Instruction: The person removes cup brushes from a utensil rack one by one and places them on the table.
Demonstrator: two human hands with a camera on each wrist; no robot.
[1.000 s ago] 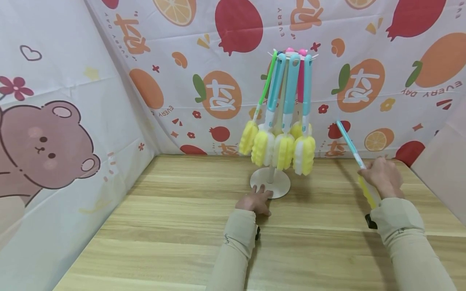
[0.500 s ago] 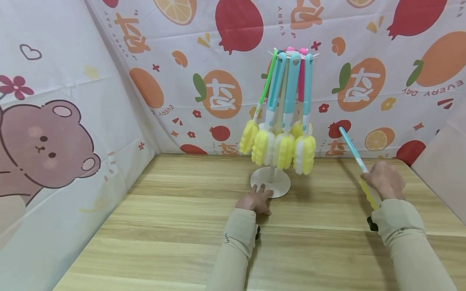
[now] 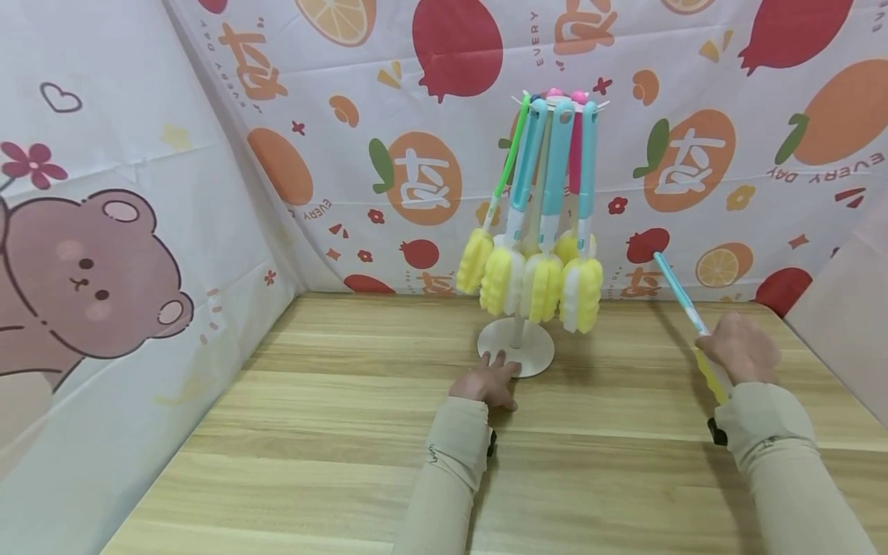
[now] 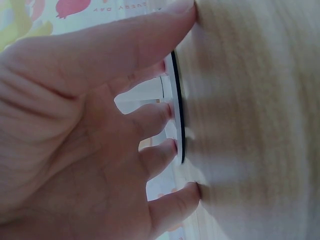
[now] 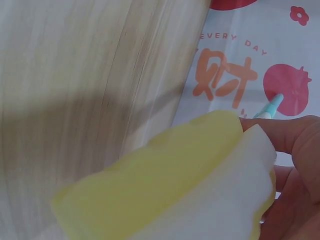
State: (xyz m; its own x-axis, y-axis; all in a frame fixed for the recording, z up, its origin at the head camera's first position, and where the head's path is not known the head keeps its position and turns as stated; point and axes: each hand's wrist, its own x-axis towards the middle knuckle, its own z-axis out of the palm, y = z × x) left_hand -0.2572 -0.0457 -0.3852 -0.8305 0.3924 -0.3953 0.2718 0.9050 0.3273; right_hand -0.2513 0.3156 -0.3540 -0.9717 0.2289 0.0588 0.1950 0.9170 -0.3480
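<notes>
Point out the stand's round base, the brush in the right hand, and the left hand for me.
stand base [image 3: 530, 351], head view, bare right part of the white disc.
sponge brush [image 3: 676, 289], head view, middle of its teal handle.
left hand [image 3: 483, 383], head view, back of the hand.

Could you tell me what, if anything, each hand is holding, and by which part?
The right hand grips a sponge brush where handle meets sponge; the left hand only rests on the stand's base.

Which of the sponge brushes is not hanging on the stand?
The sponge brush gripped by the right hand, blue handle pointing up-left. The other brushes all hang from the stand.
</notes>
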